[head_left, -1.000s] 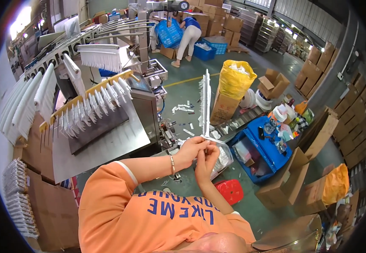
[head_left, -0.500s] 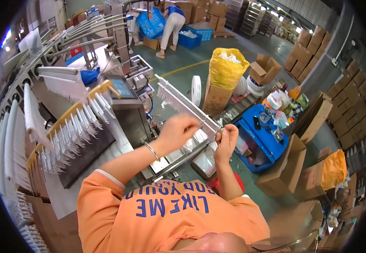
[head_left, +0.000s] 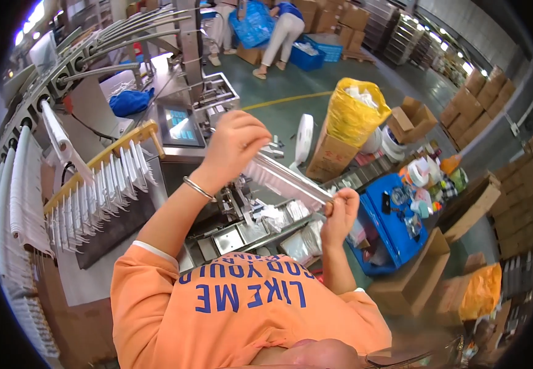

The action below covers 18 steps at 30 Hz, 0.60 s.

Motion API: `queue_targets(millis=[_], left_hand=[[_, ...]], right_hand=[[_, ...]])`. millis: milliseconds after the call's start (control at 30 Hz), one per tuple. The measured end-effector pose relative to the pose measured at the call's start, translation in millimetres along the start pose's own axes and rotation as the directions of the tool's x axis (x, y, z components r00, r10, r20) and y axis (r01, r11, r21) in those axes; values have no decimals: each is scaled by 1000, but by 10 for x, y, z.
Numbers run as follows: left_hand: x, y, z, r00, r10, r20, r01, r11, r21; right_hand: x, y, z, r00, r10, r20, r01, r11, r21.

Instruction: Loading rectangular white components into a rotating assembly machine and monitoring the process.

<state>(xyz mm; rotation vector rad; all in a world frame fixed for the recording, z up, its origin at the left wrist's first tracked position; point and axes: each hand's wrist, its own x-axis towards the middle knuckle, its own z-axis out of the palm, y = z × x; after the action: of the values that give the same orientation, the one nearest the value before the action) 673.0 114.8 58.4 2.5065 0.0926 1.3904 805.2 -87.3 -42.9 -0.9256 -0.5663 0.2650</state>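
A long pale rod with white strands hanging along it slants across in front of my chest. My right hand is closed in a pinch on its near right end. My left hand is closed with fingertips together by the rod's far left end, and the hand partly hides that end. To the left, a yellow rack carries several thin white strips hanging in a row, with a dark board below. White-wrapped rods stick out from a machine at far left.
Beneath my hands runs a metal conveyor with trays. A control screen stands beyond my left forearm. On the right are a blue bin, open cartons and a yellow sack. Two people handle a blue bag in the background.
My left hand has moved from near the rod's middle up and away, to its far end. My right hand keeps its pinch. The view has shifted, and a fringed rod at left no longer shows.
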Motion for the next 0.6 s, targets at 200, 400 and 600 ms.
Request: queue_targets(millis=[200, 400, 600], left_hand=[[0, -414, -133, 935, -337, 108, 343, 939, -35], [140, -488, 133, 780, -352, 517, 511, 835, -203], [139, -505, 291, 923, -374, -89, 360, 922, -146]], right_hand=[[673, 6, -337, 999, 38, 9, -38, 999, 12], [1174, 76, -463, 989, 63, 134, -78, 991, 111], [1479, 110, -480, 990, 51, 135, -67, 991, 120]])
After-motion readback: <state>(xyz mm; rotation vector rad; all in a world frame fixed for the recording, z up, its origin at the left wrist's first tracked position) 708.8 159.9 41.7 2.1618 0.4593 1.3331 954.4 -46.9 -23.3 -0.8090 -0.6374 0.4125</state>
